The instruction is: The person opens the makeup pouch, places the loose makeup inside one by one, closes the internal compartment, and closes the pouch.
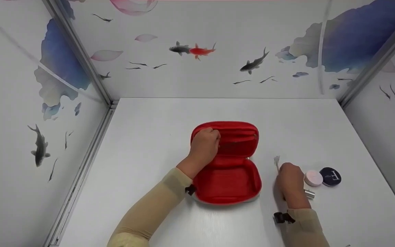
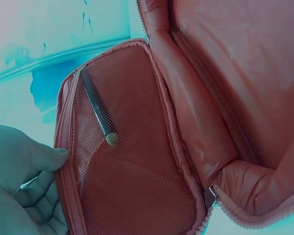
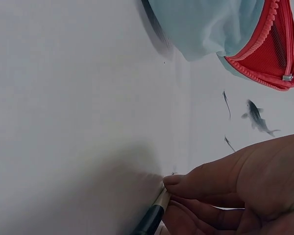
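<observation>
A red zip case (image 1: 226, 181) lies open on the white table, its lid standing up at the back. My left hand (image 1: 202, 147) grips the lid's left upper edge, its thumb on the rim of a mesh pocket (image 2: 137, 181). Through the mesh shows a dark slim stick (image 2: 98, 105) with a yellowish end. To the right of the case, my right hand (image 1: 290, 183) pinches a slim makeup brush (image 3: 151, 220) with a dark handle and pale collar. Pale bristles (image 1: 277, 160) seem to stick out beyond the fingers.
Beside the right hand are a pink round jar (image 1: 313, 178), a dark round compact (image 1: 331, 177) with a light letter, and a silver cylinder (image 1: 309, 194), partly hidden. Printed panels with fish wall in the table (image 1: 149, 137) at the left, back and right.
</observation>
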Demonstrator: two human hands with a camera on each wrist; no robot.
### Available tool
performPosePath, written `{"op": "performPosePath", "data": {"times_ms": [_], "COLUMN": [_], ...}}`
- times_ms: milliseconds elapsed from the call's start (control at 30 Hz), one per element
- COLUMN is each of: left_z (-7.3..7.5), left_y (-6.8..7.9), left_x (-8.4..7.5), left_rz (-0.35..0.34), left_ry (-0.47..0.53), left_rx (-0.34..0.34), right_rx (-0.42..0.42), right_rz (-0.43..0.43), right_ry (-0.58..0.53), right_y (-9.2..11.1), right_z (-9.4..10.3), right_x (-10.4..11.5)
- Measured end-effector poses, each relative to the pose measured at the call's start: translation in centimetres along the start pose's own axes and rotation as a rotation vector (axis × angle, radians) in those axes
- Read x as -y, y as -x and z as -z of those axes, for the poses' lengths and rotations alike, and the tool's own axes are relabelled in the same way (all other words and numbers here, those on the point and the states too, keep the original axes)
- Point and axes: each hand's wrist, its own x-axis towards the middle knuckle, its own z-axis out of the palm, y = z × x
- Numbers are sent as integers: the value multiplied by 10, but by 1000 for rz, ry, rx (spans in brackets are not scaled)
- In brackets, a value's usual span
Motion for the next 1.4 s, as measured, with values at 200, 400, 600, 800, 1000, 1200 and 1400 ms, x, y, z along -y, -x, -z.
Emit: {"op": "performPosePath", "data": {"times_ms": [200, 400, 600, 800, 1000, 1200, 1400], "left_z": [0, 0, -2, -4, -5, -6, -6], "left_y": [2, 1, 1, 1, 2, 3, 2], "left_x": [-1, -2, -3, -4, -6, -6, -8], "left_rz": [-9, -5, 4, 17, 18, 19, 9], "left_ry": [-11, -13, -17, -9, 0, -16, -31], "left_rx": [10, 21, 50, 56, 60, 66, 54], "right_rx": [-11, -28, 22, 5, 2, -2, -44], "right_rz": [20, 38, -12, -46, -83, -62, 5], "right_ry": [3, 7, -54, -112, -247, -347, -378], "right_y": [-1, -2, 0, 0, -1, -2, -2], "right_z": [1, 2, 10, 21, 28, 33, 38], "right_x": [-1, -2, -3, 0, 6, 9, 18]}}
